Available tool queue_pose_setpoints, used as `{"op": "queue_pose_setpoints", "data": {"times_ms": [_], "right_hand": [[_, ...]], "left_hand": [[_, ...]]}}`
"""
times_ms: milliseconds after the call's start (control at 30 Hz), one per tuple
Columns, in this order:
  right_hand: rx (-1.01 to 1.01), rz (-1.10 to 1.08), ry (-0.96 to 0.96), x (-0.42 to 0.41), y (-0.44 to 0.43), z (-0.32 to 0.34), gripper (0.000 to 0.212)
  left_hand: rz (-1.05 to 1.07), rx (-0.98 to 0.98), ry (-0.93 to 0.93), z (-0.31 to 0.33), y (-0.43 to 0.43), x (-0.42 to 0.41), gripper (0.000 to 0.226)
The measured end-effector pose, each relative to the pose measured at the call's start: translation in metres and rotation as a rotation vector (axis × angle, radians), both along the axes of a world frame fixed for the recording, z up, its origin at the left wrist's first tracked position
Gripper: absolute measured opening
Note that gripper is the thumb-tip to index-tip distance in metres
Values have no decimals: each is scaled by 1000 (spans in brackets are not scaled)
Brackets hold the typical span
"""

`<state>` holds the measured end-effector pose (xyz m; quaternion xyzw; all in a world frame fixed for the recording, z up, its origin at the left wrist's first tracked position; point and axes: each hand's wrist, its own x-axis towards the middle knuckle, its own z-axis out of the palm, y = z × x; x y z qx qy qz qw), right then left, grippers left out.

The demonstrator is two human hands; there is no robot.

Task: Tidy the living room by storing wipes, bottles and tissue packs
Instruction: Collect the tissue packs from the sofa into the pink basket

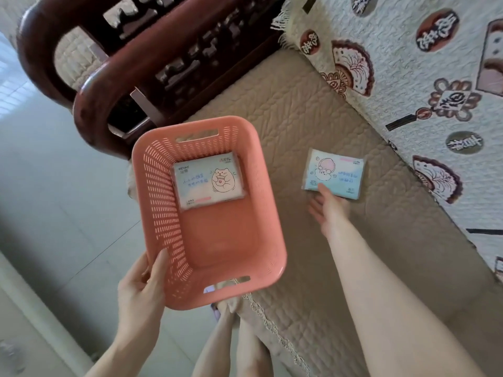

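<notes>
The left hand [141,289] grips the near left corner of a basket [160,213]. The thumb is hooked over the rim and lies against the inside wall, and the fingers wrap the outside. The basket is salmon-pink plastic, rectangular with rounded corners. Its walls are pierced by rows of short slots, with a handle slot cut in each short end and a smooth solid floor. Beyond the thumb, at the far end of that floor, the inner tissue pack [208,182] lies flat. It is a glossy pale blue and white soft packet printed with a cartoon cat.

To the right of the basket, the right hand [328,208] is stretched out with fingers straight and spread, clasping nothing. Its fingertips reach the near edge of the loose tissue pack [336,170]. Motion blur hides whether they press on it. That packet is the same kind and lies flat on the quilted beige cushion [285,104], apart from the basket.

Past the loose pack a cream woven throw [408,91] with fans, knots and round seals covers the backrest. Beyond the basket stands a dark red carved wooden armrest [109,74], glossy and curved. Left of the gripping hand is pale tiled floor [54,172].

The cushion's fringed edge [269,322] runs below the basket, where the person's legs [239,344] are cut off by the frame. The print on both packs is too small to read.
</notes>
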<state>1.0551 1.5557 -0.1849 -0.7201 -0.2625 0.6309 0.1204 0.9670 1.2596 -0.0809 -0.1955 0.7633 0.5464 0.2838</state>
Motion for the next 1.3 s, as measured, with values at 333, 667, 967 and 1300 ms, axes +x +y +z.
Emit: {"op": "queue_pose_setpoints", "data": {"times_ms": [333, 667, 967, 1300], "right_hand": [[-6, -306, -37, -19, 10, -16, 11], [73, -153, 59, -15, 7, 15, 18], [160, 95, 439, -23, -16, 98, 20], [147, 555, 427, -55, -102, 152, 19]], "left_hand": [[-23, 20, 14, -6, 8, -5, 23], [-10, 21, -23, -3, 7, -1, 20], [15, 28, -24, 12, 0, -5, 21], [76, 80, -16, 23, -13, 1, 25]]}}
